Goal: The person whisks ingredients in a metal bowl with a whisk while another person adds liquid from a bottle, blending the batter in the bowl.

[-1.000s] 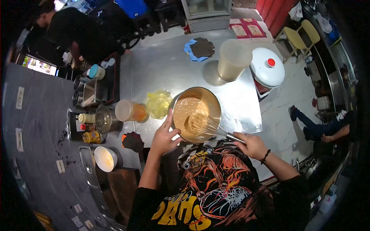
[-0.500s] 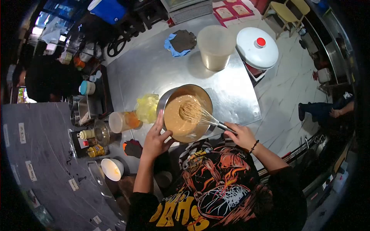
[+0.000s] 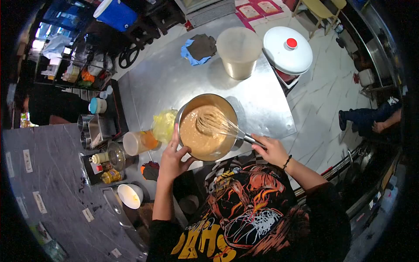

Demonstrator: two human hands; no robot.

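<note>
A steel mixing bowl (image 3: 232, 114) with thick tan batter (image 3: 194, 142) in it is tilted over the near edge of the steel table. My left hand (image 3: 174, 157) grips the bowl's left rim, thumb on the near side and fingers along the outer wall. My right hand (image 3: 273, 151) is closed around the handle of a wire whisk (image 3: 227, 127). The whisk's wires sit in the batter and are coated with it. Left of the bowl, close to my left fingers, lies a yellowish plastic bag (image 3: 164, 125). Beside that bag is a clear tub with orange contents (image 3: 139, 143).
On the steel table (image 3: 161, 83) stand a tall translucent container (image 3: 239, 52) and a dark cloth (image 3: 203, 46). A white-lidded pot (image 3: 288, 52) is beyond its right edge. Sauce bottles (image 3: 109, 174) and a white bowl (image 3: 130, 195) are at left. Other people appear at both sides.
The whisk has shifted slightly up and left within the batter, my right hand following it. My left hand still holds the bowl. The whole view has shifted a little.
</note>
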